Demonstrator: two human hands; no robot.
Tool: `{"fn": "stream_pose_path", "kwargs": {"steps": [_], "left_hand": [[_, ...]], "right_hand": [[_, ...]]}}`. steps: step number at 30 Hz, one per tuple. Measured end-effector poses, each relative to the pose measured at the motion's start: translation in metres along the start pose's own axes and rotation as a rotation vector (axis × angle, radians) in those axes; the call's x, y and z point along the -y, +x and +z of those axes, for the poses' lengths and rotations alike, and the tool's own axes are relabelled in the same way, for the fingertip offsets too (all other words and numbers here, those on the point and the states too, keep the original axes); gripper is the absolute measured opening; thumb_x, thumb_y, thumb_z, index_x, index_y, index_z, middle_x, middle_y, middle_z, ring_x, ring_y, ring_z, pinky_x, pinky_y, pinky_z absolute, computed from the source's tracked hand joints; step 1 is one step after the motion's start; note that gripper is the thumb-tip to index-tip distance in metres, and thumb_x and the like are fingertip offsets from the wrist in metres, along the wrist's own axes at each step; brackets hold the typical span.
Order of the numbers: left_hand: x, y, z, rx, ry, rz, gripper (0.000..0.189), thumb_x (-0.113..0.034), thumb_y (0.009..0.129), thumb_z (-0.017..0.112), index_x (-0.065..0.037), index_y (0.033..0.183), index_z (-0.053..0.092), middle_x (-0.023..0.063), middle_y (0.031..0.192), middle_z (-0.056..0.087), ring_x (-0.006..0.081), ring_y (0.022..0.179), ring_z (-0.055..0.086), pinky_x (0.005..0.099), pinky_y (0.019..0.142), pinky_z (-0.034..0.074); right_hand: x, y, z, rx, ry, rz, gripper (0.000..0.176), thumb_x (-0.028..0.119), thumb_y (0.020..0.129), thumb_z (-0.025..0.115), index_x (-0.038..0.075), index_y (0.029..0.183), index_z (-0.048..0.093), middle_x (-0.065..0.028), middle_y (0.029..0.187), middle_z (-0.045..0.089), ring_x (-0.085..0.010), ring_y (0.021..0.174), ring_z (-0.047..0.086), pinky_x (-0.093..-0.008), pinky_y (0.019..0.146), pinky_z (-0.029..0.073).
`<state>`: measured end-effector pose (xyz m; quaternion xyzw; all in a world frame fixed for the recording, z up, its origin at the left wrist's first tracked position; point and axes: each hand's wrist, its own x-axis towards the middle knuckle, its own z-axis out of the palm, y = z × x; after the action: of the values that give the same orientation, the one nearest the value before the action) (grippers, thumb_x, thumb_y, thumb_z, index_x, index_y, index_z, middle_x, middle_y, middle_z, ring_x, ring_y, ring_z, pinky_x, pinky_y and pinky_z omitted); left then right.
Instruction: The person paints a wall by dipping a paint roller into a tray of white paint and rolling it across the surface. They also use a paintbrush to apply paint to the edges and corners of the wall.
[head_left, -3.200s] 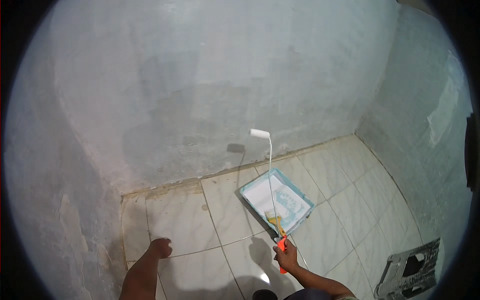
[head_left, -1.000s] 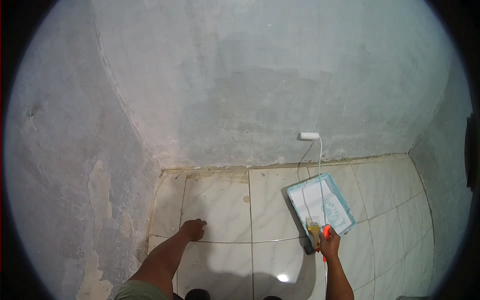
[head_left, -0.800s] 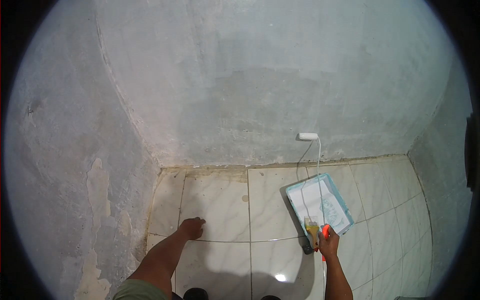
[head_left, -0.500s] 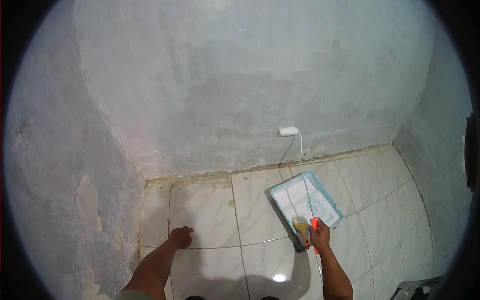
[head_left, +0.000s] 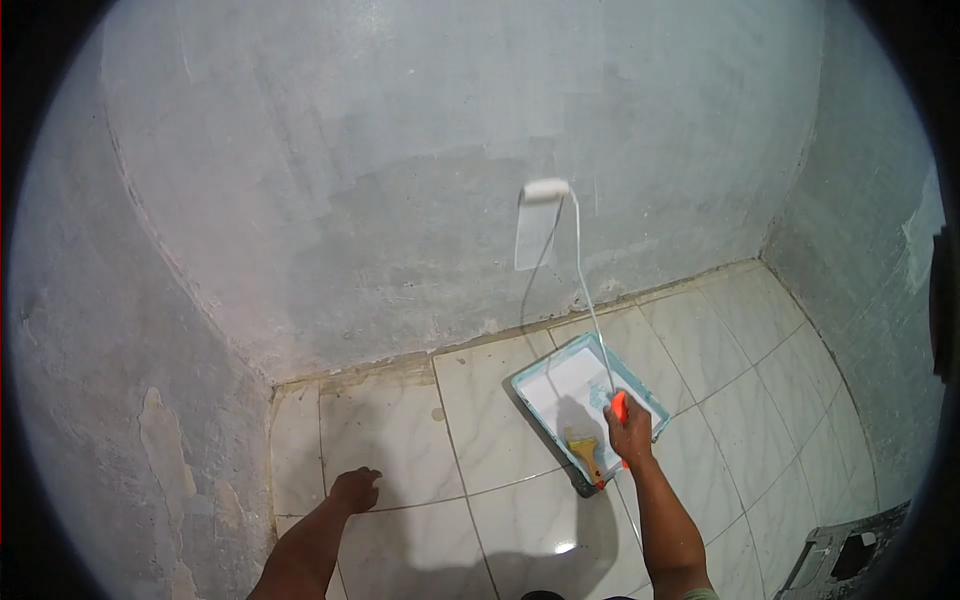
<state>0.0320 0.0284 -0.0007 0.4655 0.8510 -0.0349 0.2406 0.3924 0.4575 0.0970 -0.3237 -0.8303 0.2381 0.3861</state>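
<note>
In the head view, my only one, I read the position mostly from the roller (head_left: 546, 190). It lies ahead of the right hand (head_left: 630, 435) and off to its left, up against the grey wall (head_left: 430, 100), well apart from the fingers. The right hand is closed around the orange handle (head_left: 620, 408), whose upper end shows above the grip. From there I follow the thin metal rod (head_left: 583, 275) up the view, leaning a little left, to a bend at the roller's right end. So the handle and rod run away from the person toward the wall, while the roller's own long axis lies across them, nearly level and along the wall. Directly below the roller I see a pale strip (head_left: 534, 240), with bare grey wall between its lower edge and the floor tiles (head_left: 690, 470).

The right hand is plainly the nearer one to the roller and the only one joined to it. Just beneath that hand sits the paint tray (head_left: 552, 358), turned askew to the wall, with a yellow-handled brush (head_left: 586, 452) lying at its near side, left of the grip.

The left hand (head_left: 355, 491) is well off to the left over the tiles. I see nothing in it; its fingers look loosely bent, but I cannot tell how far they close, or whether they touch anything.
</note>
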Motion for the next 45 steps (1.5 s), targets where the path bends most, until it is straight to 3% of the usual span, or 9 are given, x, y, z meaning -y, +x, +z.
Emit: {"fn": "stream_pose_path", "kwargs": {"steps": [6, 9, 15, 22, 27, 31, 35, 36, 45], "left_hand": [[-0.001, -0.003, -0.001, 0.007, 0.029, 0.008, 0.045, -0.027, 0.092, 0.056, -0.013, 0.135, 0.057, 0.0139, 0.126, 0.062, 0.0326, 0.114, 0.063, 0.0455, 0.097, 0.052], [0.003, 0.001, -0.008, -0.016, 0.017, -0.019, 0.044, -0.028, 0.092, 0.056, -0.013, 0.134, 0.058, 0.0138, 0.126, 0.063, 0.0322, 0.114, 0.064, 0.0456, 0.097, 0.052], [0.017, -0.011, 0.0, -0.018, 0.038, -0.038, 0.044, -0.029, 0.092, 0.056, -0.014, 0.134, 0.058, 0.013, 0.127, 0.063, 0.0316, 0.114, 0.064, 0.0449, 0.097, 0.052], [0.025, -0.006, 0.002, 0.003, 0.048, -0.066, 0.045, -0.03, 0.093, 0.056, -0.014, 0.134, 0.058, 0.013, 0.126, 0.063, 0.031, 0.115, 0.064, 0.0443, 0.098, 0.052], [0.016, -0.002, -0.002, -0.049, -0.018, -0.046, 0.045, -0.029, 0.092, 0.057, -0.013, 0.135, 0.058, 0.0135, 0.126, 0.063, 0.0314, 0.114, 0.064, 0.0445, 0.097, 0.052], [0.009, -0.006, -0.006, -0.043, 0.011, -0.034, 0.044, -0.028, 0.092, 0.057, -0.013, 0.133, 0.059, 0.013, 0.125, 0.063, 0.032, 0.113, 0.064, 0.0449, 0.097, 0.052], [0.008, -0.01, -0.014, -0.021, 0.054, -0.06, 0.044, -0.028, 0.092, 0.056, -0.013, 0.133, 0.059, 0.0128, 0.126, 0.063, 0.0322, 0.112, 0.065, 0.0451, 0.096, 0.053], [0.01, -0.01, -0.013, -0.021, 0.055, -0.058, 0.044, -0.028, 0.092, 0.056, -0.013, 0.133, 0.059, 0.0128, 0.126, 0.063, 0.0322, 0.112, 0.065, 0.0451, 0.096, 0.053], [0.004, -0.011, -0.019, -0.037, 0.056, -0.045, 0.045, -0.028, 0.092, 0.056, -0.012, 0.134, 0.058, 0.0142, 0.129, 0.062, 0.0323, 0.113, 0.065, 0.0456, 0.095, 0.053]], "right_hand": [[0.023, 0.04, -0.007, 0.044, -0.101, 0.054, 0.036, 0.019, 0.091, 0.066, -0.005, 0.118, 0.063, -0.0272, 0.103, 0.068, -0.0459, 0.095, 0.066, -0.0461, 0.085, 0.053], [-0.003, 0.003, 0.011, -0.011, -0.074, -0.019, 0.032, 0.02, 0.091, 0.065, -0.005, 0.111, 0.064, -0.0271, 0.099, 0.069, -0.045, 0.094, 0.067, -0.0444, 0.084, 0.053], [-0.02, -0.041, 0.019, 0.123, -0.024, 0.079, 0.035, 0.017, 0.091, 0.067, -0.006, 0.117, 0.064, -0.0261, 0.107, 0.07, -0.0419, 0.101, 0.068, -0.0441, 0.09, 0.053], [0.05, 0.037, 0.01, 0.024, -0.082, 0.0, 0.037, 0.019, 0.093, 0.065, -0.007, 0.119, 0.062, -0.0289, 0.106, 0.068, -0.0455, 0.1, 0.066, -0.0448, 0.088, 0.053], [0.011, -0.02, 0.036, 0.097, -0.002, 0.053, 0.039, 0.021, 0.094, 0.063, -0.008, 0.12, 0.063, -0.0289, 0.109, 0.069, -0.0441, 0.107, 0.066, -0.0443, 0.096, 0.051], [-0.001, -0.074, 0.032, 0.226, -0.017, 0.139, 0.038, 0.021, 0.094, 0.062, -0.009, 0.117, 0.063, -0.0304, 0.105, 0.068, -0.0463, 0.103, 0.066, -0.0459, 0.092, 0.052], [0.002, -0.079, 0.028, 0.32, -0.083, 0.21, 0.039, 0.023, 0.094, 0.062, -0.011, 0.114, 0.062, -0.0326, 0.103, 0.067, -0.049, 0.099, 0.065, -0.0483, 0.087, 0.053], [0.004, -0.076, 0.032, 0.202, -0.046, 0.128, 0.039, 0.022, 0.095, 0.062, -0.012, 0.115, 0.062, -0.0334, 0.102, 0.067, -0.0487, 0.097, 0.066, -0.048, 0.086, 0.053], [0.072, 0.018, 0.037, 0.036, 0.069, 0.049, 0.038, 0.019, 0.099, 0.059, -0.012, 0.121, 0.061, -0.0327, 0.102, 0.067, -0.0467, 0.096, 0.067, -0.0464, 0.085, 0.053]]}}
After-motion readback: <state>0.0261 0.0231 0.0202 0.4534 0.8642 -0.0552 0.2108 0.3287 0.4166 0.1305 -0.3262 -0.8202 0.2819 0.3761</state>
